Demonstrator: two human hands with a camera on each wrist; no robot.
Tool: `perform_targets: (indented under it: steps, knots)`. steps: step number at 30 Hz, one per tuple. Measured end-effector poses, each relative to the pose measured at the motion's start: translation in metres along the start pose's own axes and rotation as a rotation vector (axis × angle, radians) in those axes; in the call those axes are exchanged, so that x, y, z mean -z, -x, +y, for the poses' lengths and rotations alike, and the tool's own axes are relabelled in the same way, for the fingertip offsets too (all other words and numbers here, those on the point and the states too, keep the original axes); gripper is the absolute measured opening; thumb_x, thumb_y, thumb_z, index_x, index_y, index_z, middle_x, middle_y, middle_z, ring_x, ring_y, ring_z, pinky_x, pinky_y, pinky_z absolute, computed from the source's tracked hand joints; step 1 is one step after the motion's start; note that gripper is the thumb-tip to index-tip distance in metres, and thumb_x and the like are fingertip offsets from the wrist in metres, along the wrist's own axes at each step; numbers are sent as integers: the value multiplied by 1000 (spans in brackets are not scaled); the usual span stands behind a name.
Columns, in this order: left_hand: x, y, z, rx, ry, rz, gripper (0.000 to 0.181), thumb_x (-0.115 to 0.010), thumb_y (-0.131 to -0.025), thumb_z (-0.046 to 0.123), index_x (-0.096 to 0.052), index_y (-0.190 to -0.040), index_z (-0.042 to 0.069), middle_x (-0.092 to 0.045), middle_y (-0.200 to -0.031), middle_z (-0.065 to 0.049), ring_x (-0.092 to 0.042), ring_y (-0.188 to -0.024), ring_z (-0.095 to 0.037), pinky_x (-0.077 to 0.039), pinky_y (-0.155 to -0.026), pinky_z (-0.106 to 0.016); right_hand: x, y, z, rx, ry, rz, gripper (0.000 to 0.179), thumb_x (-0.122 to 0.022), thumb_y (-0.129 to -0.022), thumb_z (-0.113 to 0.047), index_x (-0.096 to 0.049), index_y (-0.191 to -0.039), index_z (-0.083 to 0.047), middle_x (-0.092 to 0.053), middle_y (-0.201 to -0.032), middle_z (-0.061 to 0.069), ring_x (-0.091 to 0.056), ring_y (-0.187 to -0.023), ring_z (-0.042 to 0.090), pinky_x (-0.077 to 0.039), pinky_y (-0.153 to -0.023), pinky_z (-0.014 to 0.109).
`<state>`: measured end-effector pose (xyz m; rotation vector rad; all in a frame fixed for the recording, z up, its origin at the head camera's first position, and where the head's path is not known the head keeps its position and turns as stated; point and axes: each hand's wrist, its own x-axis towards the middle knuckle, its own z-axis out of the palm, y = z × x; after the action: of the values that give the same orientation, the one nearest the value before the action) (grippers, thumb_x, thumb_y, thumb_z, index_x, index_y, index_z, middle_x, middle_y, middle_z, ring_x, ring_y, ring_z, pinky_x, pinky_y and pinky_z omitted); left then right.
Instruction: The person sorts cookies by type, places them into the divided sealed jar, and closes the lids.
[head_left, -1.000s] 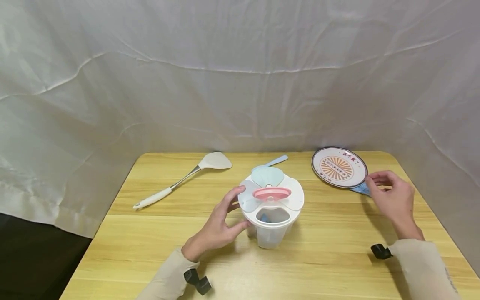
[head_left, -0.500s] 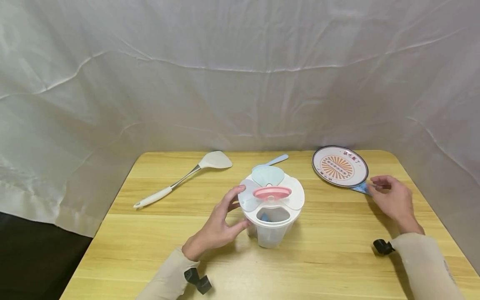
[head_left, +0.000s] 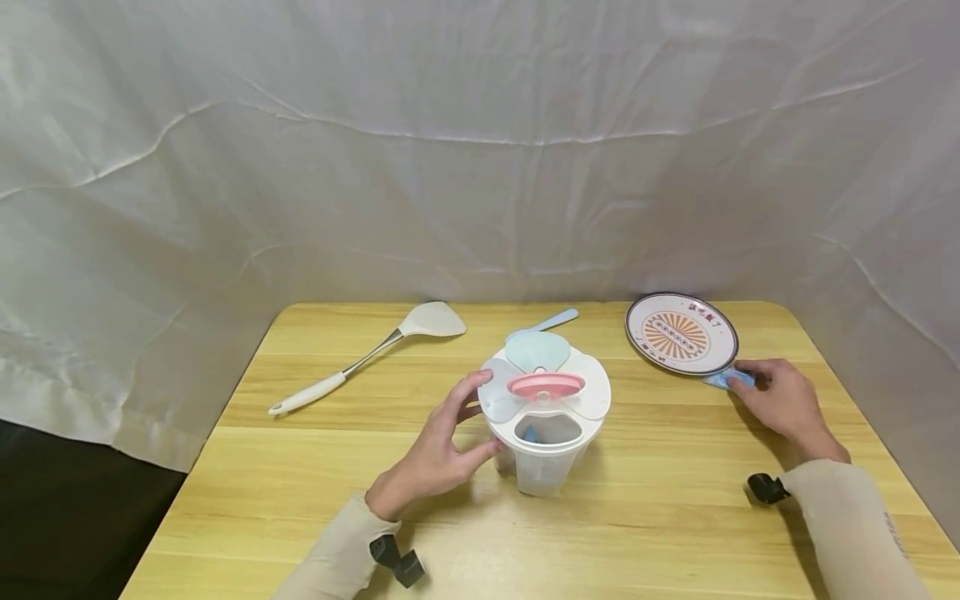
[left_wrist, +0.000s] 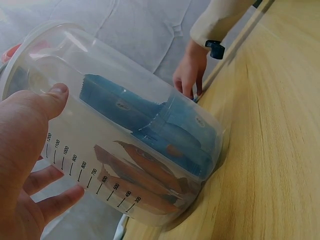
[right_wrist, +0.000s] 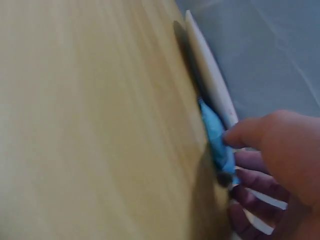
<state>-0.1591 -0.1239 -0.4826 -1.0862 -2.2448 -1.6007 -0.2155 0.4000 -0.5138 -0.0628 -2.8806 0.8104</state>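
Note:
My left hand (head_left: 435,454) holds a clear, tapered storage container (head_left: 542,473) by its side and lid edge. Its round white lid has petal-shaped flaps and a raised pink one, with an opening at the front. Through the wall in the left wrist view, several blue packets (left_wrist: 117,105) and brown packets (left_wrist: 145,167) show, beside a printed measuring scale. At the right, my right hand (head_left: 783,407) pinches a small blue packet (head_left: 720,380) between thumb and fingers. In the right wrist view, the thumb lies on the packet (right_wrist: 214,132), right by the plate's edge.
A patterned plate (head_left: 675,335) with a dark rim lies at the back right, overlapping the packet. A spatula (head_left: 309,395) with a white head and handle lies on the left. Behind the container sits a light blue utensil (head_left: 557,319). Grey cloth hangs behind the wooden table (head_left: 637,533).
The right hand has come down from above onto the blue packet and now pinches it. The left hand and the container have stayed in place.

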Motion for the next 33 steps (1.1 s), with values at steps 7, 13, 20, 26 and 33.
perform_targets:
  steps: [7, 13, 20, 26, 33]
  knots:
    - [0, 1, -1, 1, 1, 4, 88, -85, -87, -10, -37, -159, 2, -46, -164, -28, -57, -146, -46, -60, -117, -51, 6, 7, -9, -15, -4, -73, 44, -66, -106, -18, -65, -135, 16, -53, -139, 45, -54, -120, 61, -51, -96, 76]
    - [0, 0, -1, 9, 0, 5, 87, -85, -87, -9, -38, -159, 3, -47, -164, -27, -58, -145, -44, -60, -117, -49, 3, 16, -12, 20, 13, -54, 44, -68, -106, -17, -66, -131, 18, -55, -134, 45, -57, -115, 60, -52, -92, 75]
    - [0, 0, 0, 7, -1, 5, 87, -85, -87, -9, -37, -159, 3, -48, -164, -27, -58, -144, -45, -60, -117, -49, 5, 20, -16, 66, 48, -54, 42, -76, -103, -21, -71, -125, 14, -64, -123, 39, -64, -102, 49, -57, -77, 52]
    - [1, 0, 1, 10, -13, 8, 87, -84, -88, -8, -37, -160, 4, -48, -162, -27, -61, -140, -45, -61, -117, -46, 9, 24, -22, 39, 12, -132, 40, -79, -102, -28, -71, -124, 5, -76, -107, 25, -68, -89, 24, -50, -66, 21]
    - [1, 0, 1, 25, -11, 5, 86, -84, -88, -8, -38, -159, 3, -48, -163, -26, -61, -141, -43, -60, -118, -44, 9, 28, -37, 87, -106, -148, 30, -81, -99, -17, -72, -121, 2, -77, -111, 24, -62, -84, 0, -57, -64, 18]
